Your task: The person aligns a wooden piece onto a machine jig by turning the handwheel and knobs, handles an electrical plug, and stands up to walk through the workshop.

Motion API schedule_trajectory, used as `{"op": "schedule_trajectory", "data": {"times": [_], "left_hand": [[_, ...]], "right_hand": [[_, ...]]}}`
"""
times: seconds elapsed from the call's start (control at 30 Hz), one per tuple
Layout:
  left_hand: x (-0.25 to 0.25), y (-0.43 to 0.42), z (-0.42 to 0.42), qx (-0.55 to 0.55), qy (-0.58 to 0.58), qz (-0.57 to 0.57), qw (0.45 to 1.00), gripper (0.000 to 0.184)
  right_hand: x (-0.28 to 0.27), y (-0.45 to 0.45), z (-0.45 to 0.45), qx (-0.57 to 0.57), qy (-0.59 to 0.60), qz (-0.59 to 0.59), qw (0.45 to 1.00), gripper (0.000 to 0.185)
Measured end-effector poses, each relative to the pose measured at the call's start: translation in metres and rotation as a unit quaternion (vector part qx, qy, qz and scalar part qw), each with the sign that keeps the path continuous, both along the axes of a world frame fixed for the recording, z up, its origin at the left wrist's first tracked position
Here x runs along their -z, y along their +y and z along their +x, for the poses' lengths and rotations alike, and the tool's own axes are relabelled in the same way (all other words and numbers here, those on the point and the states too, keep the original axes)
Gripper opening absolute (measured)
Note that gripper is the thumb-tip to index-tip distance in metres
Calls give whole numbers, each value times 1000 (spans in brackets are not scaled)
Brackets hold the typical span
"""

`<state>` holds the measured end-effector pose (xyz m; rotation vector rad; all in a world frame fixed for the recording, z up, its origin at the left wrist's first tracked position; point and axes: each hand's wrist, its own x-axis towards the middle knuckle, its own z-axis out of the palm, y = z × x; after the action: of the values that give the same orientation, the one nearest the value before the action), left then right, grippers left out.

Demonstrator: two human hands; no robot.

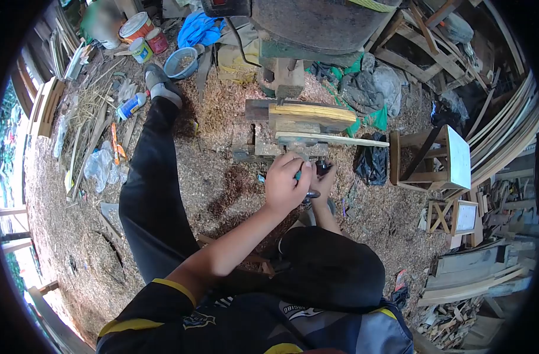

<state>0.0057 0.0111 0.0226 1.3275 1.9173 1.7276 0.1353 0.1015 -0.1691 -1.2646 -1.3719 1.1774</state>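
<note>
My left hand (pixel 286 182) is closed around a narrow object with a bit of green showing between the fingers. A dark, rounded metal end (pixel 312 193) sticks out beside its wrist side; the kind of object is hidden. Just to the right, my right hand (pixel 324 187) is curled at a black rounded part (pixel 322 167), its fingers partly hidden. Both hands are close to the near side of a wooden work fixture (pixel 244 152). Clamped or resting there are a long thin wood strip (pixel 346 140) and, behind it, a thicker yellowish wood piece (pixel 314 112).
Above the fixture hangs a large dark machine body (pixel 317 26). Wood shavings cover the ground (pixel 222 189). A blue basin (pixel 181 62) and paint cans (pixel 141 50) stand at upper left. Wooden stools (pixel 458 159) and curved wood strips (pixel 511 141) are on the right.
</note>
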Motion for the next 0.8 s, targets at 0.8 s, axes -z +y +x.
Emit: {"op": "schedule_trajectory", "data": {"times": [0.8], "left_hand": [[-1,0,2,1,29,7,1000,15]], "right_hand": [[-23,2,20,-21,-54,-72,996,35]]}}
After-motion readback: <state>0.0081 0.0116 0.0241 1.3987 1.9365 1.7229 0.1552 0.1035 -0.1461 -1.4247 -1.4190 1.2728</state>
